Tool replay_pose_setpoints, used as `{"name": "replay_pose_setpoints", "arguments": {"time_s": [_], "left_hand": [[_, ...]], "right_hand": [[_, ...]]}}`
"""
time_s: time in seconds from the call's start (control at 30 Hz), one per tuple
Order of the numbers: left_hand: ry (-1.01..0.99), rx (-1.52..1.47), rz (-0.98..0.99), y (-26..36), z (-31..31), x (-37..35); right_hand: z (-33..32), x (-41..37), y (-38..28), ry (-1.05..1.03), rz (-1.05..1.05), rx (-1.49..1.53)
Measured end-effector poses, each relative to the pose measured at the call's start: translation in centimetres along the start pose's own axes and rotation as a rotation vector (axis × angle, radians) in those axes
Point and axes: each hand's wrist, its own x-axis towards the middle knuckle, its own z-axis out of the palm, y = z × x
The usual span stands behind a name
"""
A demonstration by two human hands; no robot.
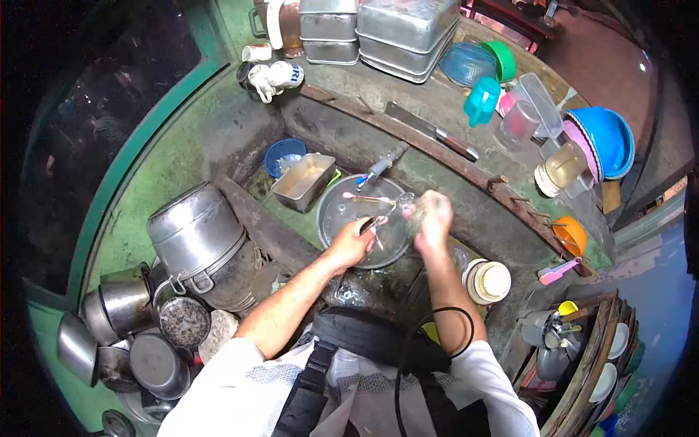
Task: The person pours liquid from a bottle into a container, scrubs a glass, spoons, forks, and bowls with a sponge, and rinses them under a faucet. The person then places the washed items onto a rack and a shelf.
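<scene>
I have the fingers of my left hand (352, 244) closed on a slim, shiny utensil (370, 224) over a grey basin (322, 218); my right hand (434, 218) is wet and blurred, its grip unclear. Metal pans (406, 28) and a knife (429, 130) lie on the worn surface (342, 79), inside green walls (193, 120).

This is a kitchen washing-up area, basic and well used: a tap (378, 170) is set over a metal basin (329, 211) of water in a concrete trough. Cooking pots (195, 226) crowd one side, and a large knife (429, 130), stacked metal pans (406, 33) and plastic bowls (615, 142) line the ledge. A wooden rack (582, 375) beside the wall holds plates and utensils.
</scene>
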Motion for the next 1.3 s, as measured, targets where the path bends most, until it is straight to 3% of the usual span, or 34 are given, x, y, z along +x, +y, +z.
{"name": "replay_pose_setpoints", "arguments": {"time_s": [0.1,0.17,0.2,0.23,0.27,0.3,0.37,0.43,0.5,0.57,0.6,0.63,0.73,0.8,0.83,0.9,0.97,1.03,1.1,1.17,1.23,1.3], "left_hand": [[-0.036,0.060,-0.009,-3.4,0.5,2.7],[0.021,0.202,0.384,-2.8,0.9,2.9],[-0.057,0.314,0.236,-1.0,0.4,1.7],[-0.055,0.314,0.234,-1.6,0.2,1.9],[0.035,0.262,0.282,-2.5,0.2,2.2],[0.125,0.211,0.330,-3.4,0.0,2.6],[0.256,0.110,0.266,-2.4,-1.0,2.8],[0.128,-0.023,0.044,-0.2,-1.0,1.7],[0.116,-0.067,0.098,-3.1,-1.5,3.8],[0.249,-0.072,0.358,-3.3,-2.0,5.1],[0.314,-0.132,0.135,-2.2,-2.6,4.2],[0.311,-0.198,0.049,-1.0,-3.8,3.3],[0.286,-0.171,-0.013,-2.5,-6.0,3.4],[0.020,-0.475,-0.122,-4.8,-7.0,4.3],[0.021,-0.474,-0.123,-4.4,-6.8,4.0],[-0.096,-0.507,-0.180,-2.7,-6.0,2.9],[-0.105,-0.411,-0.191,-2.5,-6.1,2.4],[-0.105,-0.333,-0.179,-2.7,-5.8,2.3],[-0.170,-0.240,-0.191,-3.2,-5.3,2.5],[-0.207,-0.095,-0.151,-2.5,-3.8,2.2],[-0.235,-0.112,-0.109,-2.2,-2.2,1.9],[-0.160,-0.033,-0.124,-1.4,-1.9,1.3]], "right_hand": [[1.7,-3.3,2.9,-0.293,0.135,0.078],[1.5,-3.5,1.8,-0.234,0.146,-0.006],[1.5,-3.6,0.8,-0.240,0.208,0.004],[1.4,-3.4,0.2,-0.248,0.270,0.012],[0.8,-1.9,1.7,-0.211,0.140,-0.044],[-0.9,-0.8,2.6,-0.210,0.143,-0.044],[-1.8,-0.9,2.1,-0.463,0.139,-0.433],[-1.1,-1.3,3.8,-0.824,-0.260,-0.510],[0.8,-4.0,3.4,-0.759,-0.075,-0.533],[-0.5,-4.3,4.9,-0.806,-0.134,-0.617],[-1.3,-4.9,5.1,-0.860,-0.088,-0.722],[-1.9,-5.6,5.1,-0.911,-0.037,-0.825],[-4.4,-6.4,4.9,-0.805,0.093,-0.993],[-4.7,-5.6,5.5,-0.705,0.144,-0.864],[-5.1,-4.7,5.9,-0.593,0.189,-0.739],[-6.0,-1.6,7.2,-0.625,0.237,-0.890],[-5.2,-1.4,5.9,-0.414,-0.191,-1.433],[-3.4,-2.0,4.0,-0.343,-0.300,-1.353],[-0.8,-3.2,2.0,-0.483,-0.390,-0.782],[1.7,-4.4,1.2,-0.530,-0.525,-0.813],[3.3,-5.0,0.9,-0.434,-0.479,-1.058],[2.5,-3.4,1.7,-0.393,-0.517,-1.065]]}}
